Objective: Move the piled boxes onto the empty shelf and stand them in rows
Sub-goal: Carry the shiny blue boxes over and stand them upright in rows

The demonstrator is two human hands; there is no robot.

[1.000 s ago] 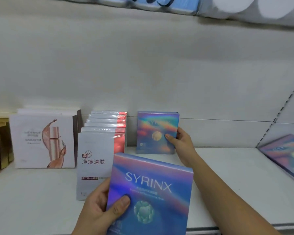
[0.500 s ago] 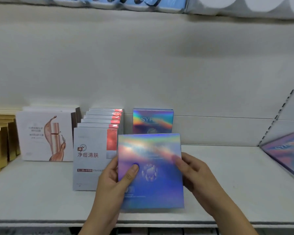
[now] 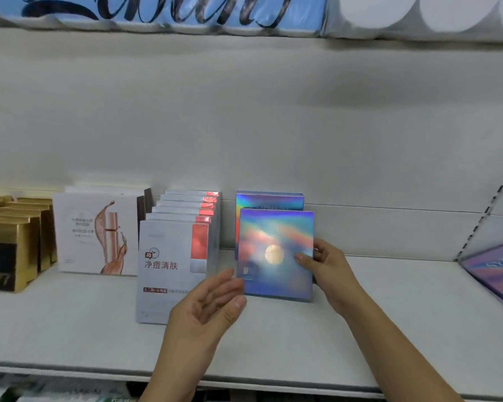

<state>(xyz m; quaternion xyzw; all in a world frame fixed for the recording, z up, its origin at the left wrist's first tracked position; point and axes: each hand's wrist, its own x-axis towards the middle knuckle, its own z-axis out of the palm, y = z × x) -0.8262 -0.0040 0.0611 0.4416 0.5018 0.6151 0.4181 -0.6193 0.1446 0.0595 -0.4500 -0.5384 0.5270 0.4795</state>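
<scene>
Standing 1 iridescent box [image 3: 275, 253] upright on the shelf [image 3: 389, 314], directly in front of a matching box [image 3: 269, 200] already placed against the back wall. Right hand [image 3: 327, 266] at 3 o'clock of the front box, thumb across its face and fingers round its right edge, pinching it. Left hand [image 3: 206, 309] at 7 o'clock of the box, spread, palm up, fingertips just beside the lower left corner; cannot tell whether touching.

To do this step well: settle the bottom edge flat on the shelf first, then ease the face back until parallel with the box behind, left edges aligned. Keep the left hand close as a stop against sideways sliding toward the neighbouring row. Release the pinch only once the box seems to stand alone; likely risk is a forward tip, since thin and tall. More boxes of the same kind [image 3: 494, 274] lying flat at 3 o'clock on the shelf, probably the pile to fetch from next.

Writing: front box shows a moon-like disc, lettering too blurred to read. Silver-and-red packs [image 3: 174, 256] at 9 o'clock read "净痘清肤" with a clock icon. Gold boxes [image 3: 9, 250] farther at 9 o'clock show "377". White box [image 3: 96, 230] between them bears a tube picture, text too small. Large script overhead, not legible.
</scene>
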